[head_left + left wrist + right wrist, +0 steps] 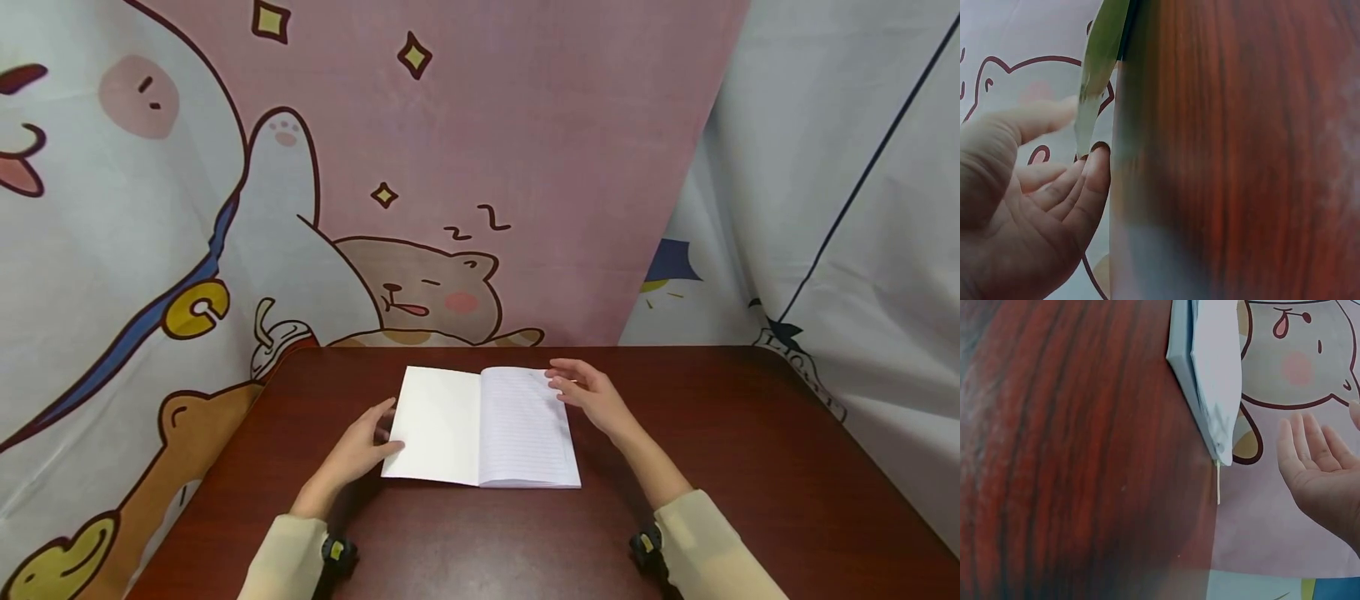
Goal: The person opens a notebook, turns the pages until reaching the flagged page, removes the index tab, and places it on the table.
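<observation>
A notebook [528, 429] lies open on the dark red counter [450, 542], in front of the person and between the two hands, its blank left leaf [438, 425] facing a lined right page. The left hand [356, 450] has its thumb over that leaf's outer edge and its fingers bent behind, a light pinch. The right hand [598, 402] is held loosely by the top right corner, fingers parted and relaxed, gripping nothing. I'd expect the book to be light, its leaf bendy but firmer than the lined sheets, which look thin, slick and easy to crease or tear. Best to hold the outer edges, thumb on top, or steady the thicker page block with flat fingers.
</observation>
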The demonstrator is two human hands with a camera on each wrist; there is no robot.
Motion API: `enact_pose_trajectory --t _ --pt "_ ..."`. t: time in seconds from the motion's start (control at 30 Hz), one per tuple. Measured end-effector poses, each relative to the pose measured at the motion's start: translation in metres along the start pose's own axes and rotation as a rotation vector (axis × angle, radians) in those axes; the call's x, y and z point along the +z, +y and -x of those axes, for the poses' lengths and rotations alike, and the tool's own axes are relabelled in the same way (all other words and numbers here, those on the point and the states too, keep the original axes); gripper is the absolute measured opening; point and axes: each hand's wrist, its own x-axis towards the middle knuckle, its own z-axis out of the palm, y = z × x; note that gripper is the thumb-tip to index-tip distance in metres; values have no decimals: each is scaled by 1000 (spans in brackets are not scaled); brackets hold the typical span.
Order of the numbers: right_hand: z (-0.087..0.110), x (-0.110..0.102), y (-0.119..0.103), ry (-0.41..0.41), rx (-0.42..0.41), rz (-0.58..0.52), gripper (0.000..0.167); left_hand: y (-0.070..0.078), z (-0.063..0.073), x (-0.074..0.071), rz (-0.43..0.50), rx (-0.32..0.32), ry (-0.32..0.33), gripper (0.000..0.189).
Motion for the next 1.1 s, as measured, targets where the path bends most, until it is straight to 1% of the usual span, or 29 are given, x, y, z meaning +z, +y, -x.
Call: enact_pose_trajectory --t 0.17,0.27,0.37,0.5,0.63,0.83,1.0,1.1 --pt "2 -3 6 3 34 0 44 -2 -1 5 -13 -52 27 68" --pt "2 -4 9 3 59 6 45 -2 -1 6 -20 -85 27 66" --pt "2 -4 12 4 90 12 48 -2 -1 6 -17 -99 25 63" --pt "4 -4 16 -9 131 21 51 -3 0 8 -13 -107 19 59" --pt "5 -4 22 -26 164 19 48 -4 1 9 -11 -123 14 55" --pt "5 -5 26 -36 171 31 48 -2 1 9 -8 -133 25 53" --pt "4 -3 26 -64 196 46 51 -3 0 9 -22 -140 30 54" --pt "4 -2 26 -82 203 31 52 -3 0 9 -30 -144 29 53"
